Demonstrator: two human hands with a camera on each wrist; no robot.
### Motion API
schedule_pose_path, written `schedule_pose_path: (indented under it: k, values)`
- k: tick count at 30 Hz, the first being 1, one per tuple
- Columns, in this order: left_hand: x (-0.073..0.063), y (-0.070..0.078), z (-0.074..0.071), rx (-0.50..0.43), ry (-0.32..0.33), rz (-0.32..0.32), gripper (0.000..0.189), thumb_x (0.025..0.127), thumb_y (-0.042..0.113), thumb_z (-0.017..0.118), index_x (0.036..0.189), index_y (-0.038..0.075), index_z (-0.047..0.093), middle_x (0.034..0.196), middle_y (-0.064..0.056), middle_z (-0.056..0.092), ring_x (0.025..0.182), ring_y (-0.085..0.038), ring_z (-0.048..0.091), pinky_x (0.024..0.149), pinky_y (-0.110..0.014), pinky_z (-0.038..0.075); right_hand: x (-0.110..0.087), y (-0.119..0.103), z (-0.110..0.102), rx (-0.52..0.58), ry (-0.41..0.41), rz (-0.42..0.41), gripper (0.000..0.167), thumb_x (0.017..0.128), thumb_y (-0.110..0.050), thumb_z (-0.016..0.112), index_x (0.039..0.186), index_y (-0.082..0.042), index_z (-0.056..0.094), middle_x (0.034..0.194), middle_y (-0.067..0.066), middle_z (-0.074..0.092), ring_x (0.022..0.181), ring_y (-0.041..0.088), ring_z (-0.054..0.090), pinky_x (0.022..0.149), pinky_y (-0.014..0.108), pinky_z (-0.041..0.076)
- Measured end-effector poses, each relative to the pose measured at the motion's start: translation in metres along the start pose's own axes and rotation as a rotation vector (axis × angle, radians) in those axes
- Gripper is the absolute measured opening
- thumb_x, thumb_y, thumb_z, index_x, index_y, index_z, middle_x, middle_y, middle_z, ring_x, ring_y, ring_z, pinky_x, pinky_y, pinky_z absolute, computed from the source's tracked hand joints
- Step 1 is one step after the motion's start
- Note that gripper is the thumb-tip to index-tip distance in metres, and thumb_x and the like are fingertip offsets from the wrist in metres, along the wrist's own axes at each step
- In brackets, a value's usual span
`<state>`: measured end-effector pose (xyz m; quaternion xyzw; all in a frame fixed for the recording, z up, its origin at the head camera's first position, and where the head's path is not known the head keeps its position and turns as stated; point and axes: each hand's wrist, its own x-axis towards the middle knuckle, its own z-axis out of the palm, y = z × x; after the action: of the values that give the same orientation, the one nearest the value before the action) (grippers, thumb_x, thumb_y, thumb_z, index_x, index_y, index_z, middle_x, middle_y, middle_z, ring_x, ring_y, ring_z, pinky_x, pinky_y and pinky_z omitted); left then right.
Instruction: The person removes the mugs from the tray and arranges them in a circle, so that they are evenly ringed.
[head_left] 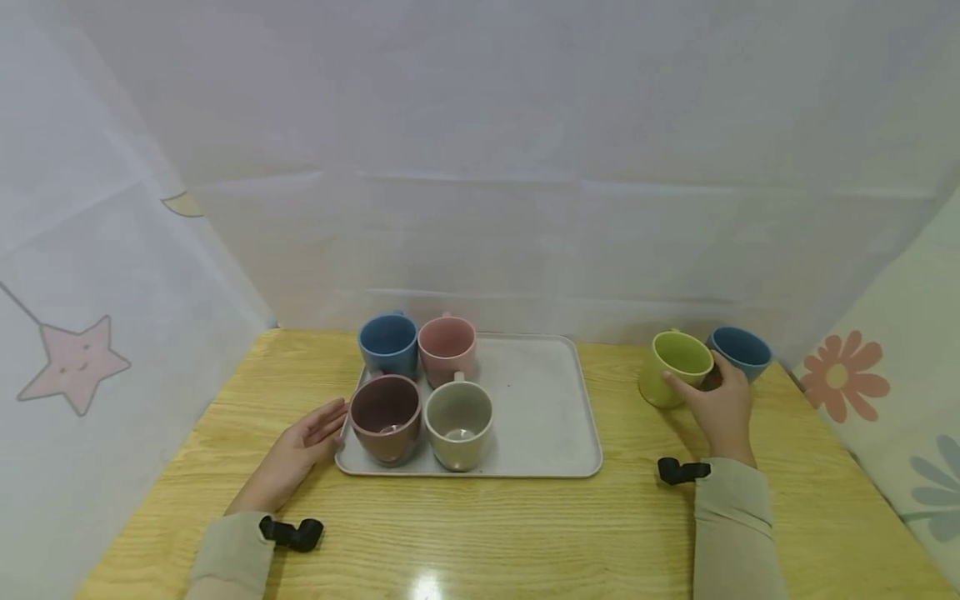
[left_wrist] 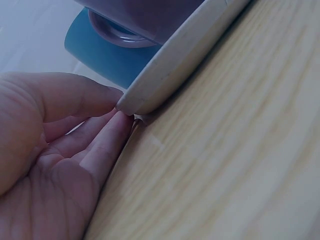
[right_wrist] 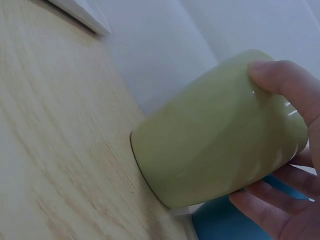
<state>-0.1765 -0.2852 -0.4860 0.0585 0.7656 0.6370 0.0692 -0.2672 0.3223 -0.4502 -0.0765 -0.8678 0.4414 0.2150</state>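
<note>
In the head view my right hand [head_left: 723, 412] grips a lime-green mug [head_left: 678, 367], thumb on its near side and fingers round its right side. The right wrist view has the mug [right_wrist: 215, 135] upright with its base at the tabletop. A blue mug [head_left: 741, 354] stands just behind those fingers. My left hand [head_left: 303, 442] is at the left edge of a pale tray [head_left: 540, 408]. Close up, its thumb and fingertips [left_wrist: 125, 117] pinch the tray rim [left_wrist: 155, 85]. Beside that hand, a mauve mug [head_left: 386, 417] sits on the tray.
Also on the tray are a blue mug [head_left: 388, 346], a pink mug [head_left: 447, 346] and a cream mug [head_left: 459, 425], grouped on its left half. The wooden table [head_left: 480, 533] ends at a white cloth backdrop [head_left: 480, 208]. Printed cloth hangs at both sides.
</note>
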Motion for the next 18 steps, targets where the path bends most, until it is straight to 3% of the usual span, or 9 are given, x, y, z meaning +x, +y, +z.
schedule_pose_path:
  k: [6,12,18]
  values:
    - [0.000,0.000,0.000,0.019,0.002,-0.009,0.070,0.105,0.018,0.058,0.161,0.001,0.019,0.163,-0.020,0.028,0.132,0.009,0.042,0.100,-0.009,0.040,0.001,-0.002,-0.004,0.034,-0.027,0.042,0.086,0.084,-0.037,0.084,0.152,-0.004,0.044,0.141,0.021,0.054,0.122,0.032,0.056,0.084,0.016,0.047]
    - [-0.002,0.000,-0.001,0.027,0.015,-0.012,0.070,0.105,0.018,0.058,0.161,0.000,0.020,0.163,-0.021,0.028,0.128,0.012,0.043,0.099,-0.008,0.040,0.000,-0.008,-0.006,0.054,-0.056,0.087,0.093,0.084,-0.039,0.084,0.155,-0.002,0.036,0.147,0.021,0.050,0.130,0.037,0.053,0.095,0.027,0.053]
    - [-0.002,0.001,-0.002,0.026,0.008,0.005,0.068,0.105,0.017,0.058,0.160,0.000,0.022,0.162,-0.021,0.029,0.130,0.010,0.043,0.100,-0.009,0.040,-0.002,-0.011,-0.009,0.005,-0.016,0.091,0.091,0.083,-0.041,0.084,0.152,-0.001,0.039,0.140,0.021,0.053,0.118,0.033,0.057,0.078,0.012,0.049]
